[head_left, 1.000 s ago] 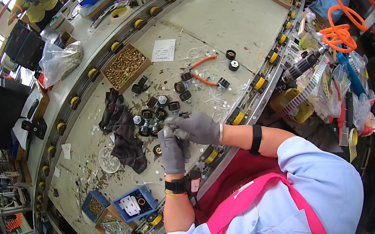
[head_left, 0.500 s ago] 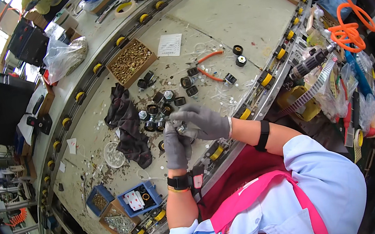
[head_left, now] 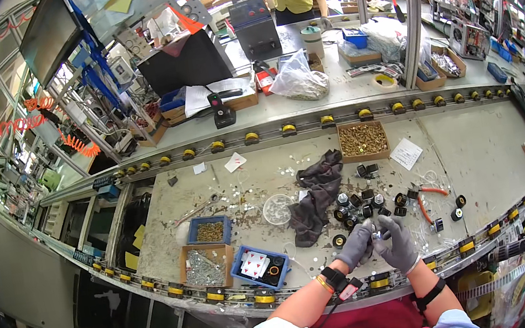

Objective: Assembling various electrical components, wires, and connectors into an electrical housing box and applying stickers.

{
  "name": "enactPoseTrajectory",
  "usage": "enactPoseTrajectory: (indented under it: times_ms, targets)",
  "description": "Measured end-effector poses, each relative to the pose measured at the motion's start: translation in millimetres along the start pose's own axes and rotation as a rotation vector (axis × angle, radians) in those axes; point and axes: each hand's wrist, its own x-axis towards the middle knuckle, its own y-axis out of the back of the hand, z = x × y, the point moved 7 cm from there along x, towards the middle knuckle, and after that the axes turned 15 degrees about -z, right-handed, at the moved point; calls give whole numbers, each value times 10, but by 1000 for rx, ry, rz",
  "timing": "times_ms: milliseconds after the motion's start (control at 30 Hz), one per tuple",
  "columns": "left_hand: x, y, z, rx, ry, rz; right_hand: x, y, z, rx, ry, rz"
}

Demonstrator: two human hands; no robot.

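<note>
Both my hands wear grey gloves and meet above the near side of the table. My left hand [head_left: 355,247] is closed, its fingertips round a small shiny metal part [head_left: 376,235]. Facing it, my right hand [head_left: 398,245] has bent fingers pinched at the same part. Its exact kind is hard to make out, as fingers cover most of it. Just beyond my hands is a cluster of black round fittings with metal nuts [head_left: 366,197]. A single black ring-shaped piece [head_left: 339,241] lies beside my left hand.
A dark crumpled cloth [head_left: 312,200] lies left of the fittings. Orange-handled pliers [head_left: 424,204] are to the right. Behind stands a box of brass parts [head_left: 361,123]. Blue bin [head_left: 237,272], screw box [head_left: 230,278] and clear round lid [head_left: 277,210] sit left. Yellow rollers [head_left: 289,130] line the edges.
The view has swung up and to the left, showing more of the far bench and a person in a yellow-green top. My hands stay together round the small metal part.
</note>
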Motion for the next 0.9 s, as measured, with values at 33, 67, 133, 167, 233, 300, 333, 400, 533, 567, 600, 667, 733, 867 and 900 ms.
enactPoseTrajectory:
  times_ms: [33, 67, 133, 167, 233, 300, 333, 400, 533, 567, 600, 667, 733, 867, 900]
  targets:
    - [79, 54, -50, 21, -77, 25, 36, -23, 16, 24, -85, -62]
    - [87, -23, 166, 47, -144, 31, 8, -20, 131, 16, -88, -53]
    - [39, -141, 202, 50, -18, 28, -97, -201, 555, 177, -291, -219]
    - [37, -136, 199, 48, -5, 14, -100, -160, 515, 10, -206, -159]
    - [15, -106, 202, 45, 4, 8, -86, -117, 455, 28, -183, -105]
    - [18, -27, 168, 73, -1, 6, -41, -41, 316, 35, -203, -61]
    - [77, -17, 59, 75, -9, 10, -86, -63, 386, 33, -194, -64]
    - [174, 56, -215, 150, -29, 111, -210, -237, 590, 125, -113, -145]
    - [-4, -103, -21, 36, -56, 50, -214, -32, 148, 43, -44, -6]
    - [21, -112, 28, 76, -88, 35, -234, -71, 249, 84, -117, -2]
    - [148, 9, -89, 123, -46, 9, -236, -128, 403, 287, -296, -109]
    - [266, 55, -77, 262, -297, -38, -152, -213, 414, 88, -344, -138]
    - [177, -31, 173, 171, -245, -29, -108, -152, 334, 86, -274, -70]
    - [28, 36, 137, -192, 80, 39, -57, -90, 174, -177, 145, -142]
    - [-4, -22, 251, -128, 92, 60, -50, -54, 227, -174, -10, -158]
